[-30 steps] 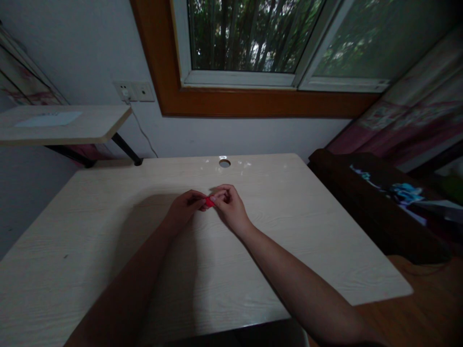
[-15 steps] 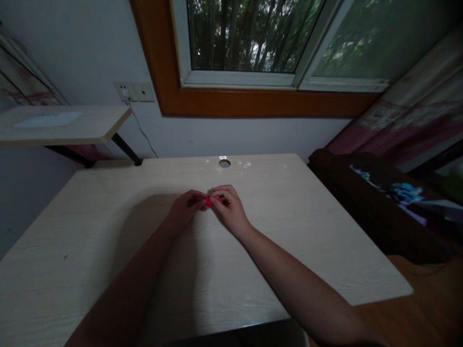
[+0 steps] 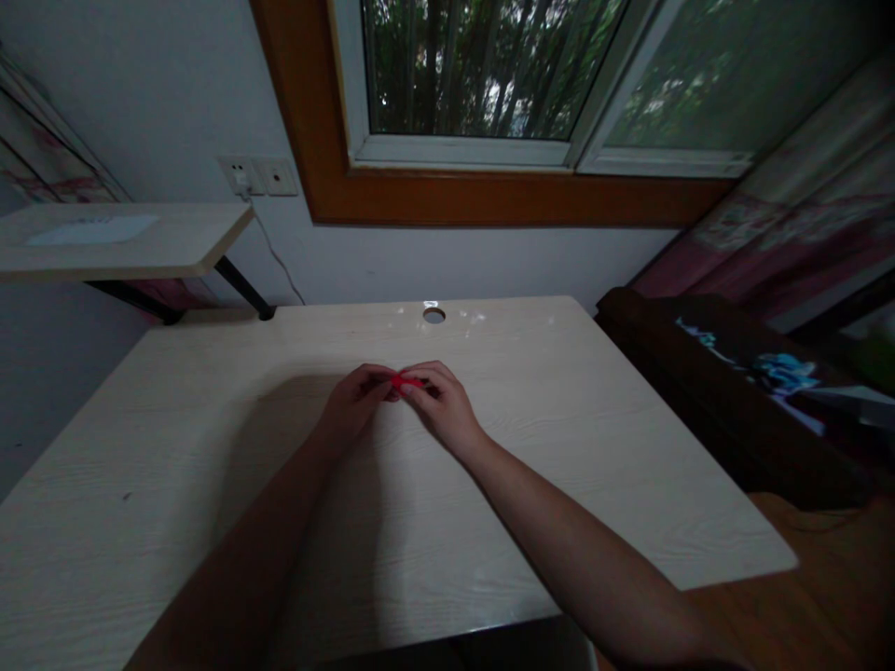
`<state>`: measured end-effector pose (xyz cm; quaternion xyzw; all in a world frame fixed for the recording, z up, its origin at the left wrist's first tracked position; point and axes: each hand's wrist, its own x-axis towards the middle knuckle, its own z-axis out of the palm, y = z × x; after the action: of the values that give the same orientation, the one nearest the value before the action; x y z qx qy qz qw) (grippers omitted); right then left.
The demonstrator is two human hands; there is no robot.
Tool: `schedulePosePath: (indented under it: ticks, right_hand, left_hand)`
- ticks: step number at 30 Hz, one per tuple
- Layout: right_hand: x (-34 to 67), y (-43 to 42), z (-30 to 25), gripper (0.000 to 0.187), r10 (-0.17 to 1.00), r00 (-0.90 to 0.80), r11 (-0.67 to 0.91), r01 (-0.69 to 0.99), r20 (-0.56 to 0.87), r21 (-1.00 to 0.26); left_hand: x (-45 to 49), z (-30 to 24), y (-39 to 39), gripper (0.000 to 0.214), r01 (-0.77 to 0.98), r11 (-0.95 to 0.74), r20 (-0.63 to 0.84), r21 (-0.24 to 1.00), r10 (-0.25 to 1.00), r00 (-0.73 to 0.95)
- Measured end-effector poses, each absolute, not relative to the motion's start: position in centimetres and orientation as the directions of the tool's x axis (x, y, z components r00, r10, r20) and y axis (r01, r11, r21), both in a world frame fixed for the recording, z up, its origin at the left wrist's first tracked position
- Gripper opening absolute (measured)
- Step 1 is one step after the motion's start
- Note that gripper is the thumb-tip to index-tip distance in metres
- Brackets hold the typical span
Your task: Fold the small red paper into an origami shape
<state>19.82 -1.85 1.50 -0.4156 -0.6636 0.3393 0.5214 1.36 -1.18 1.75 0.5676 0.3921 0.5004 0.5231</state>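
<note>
Between my two hands is a small bright red piece (image 3: 400, 380), mostly covered by fingers; its kind cannot be made out. My left hand (image 3: 355, 396) pinches its left side between thumb and fingers. On the other side, my right hand (image 3: 442, 396) grips it with the thumb in front and the fingers curled behind. The fingertips of both hands nearly meet around it. Both hands are low over the pale wood-grain desk (image 3: 531, 447), beyond its middle.
A raised shelf (image 3: 196, 233) on black legs stands at the desk's back left, with a white sheet (image 3: 94, 230) on it. A round cable hole (image 3: 434, 316) sits near the back edge. Wall sockets (image 3: 258, 175) and a window are behind; dark furniture (image 3: 699, 401) stands right.
The fingers of both hands have shifted slightly around the red piece, and it sits a little farther up and left. My arms are nearly where they were.
</note>
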Motion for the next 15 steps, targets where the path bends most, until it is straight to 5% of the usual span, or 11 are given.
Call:
schedulePosePath:
  ticks: [15]
  right_hand:
    - [19.75, -1.83, 1.48, 0.014, 0.904, -0.131, 0.424, 0.171, 0.406, -0.889]
  left_hand:
    - [1.19, 1.42, -0.98, 0.022, -0.053, -0.186, 0.193, 0.981, 0.961, 0.2]
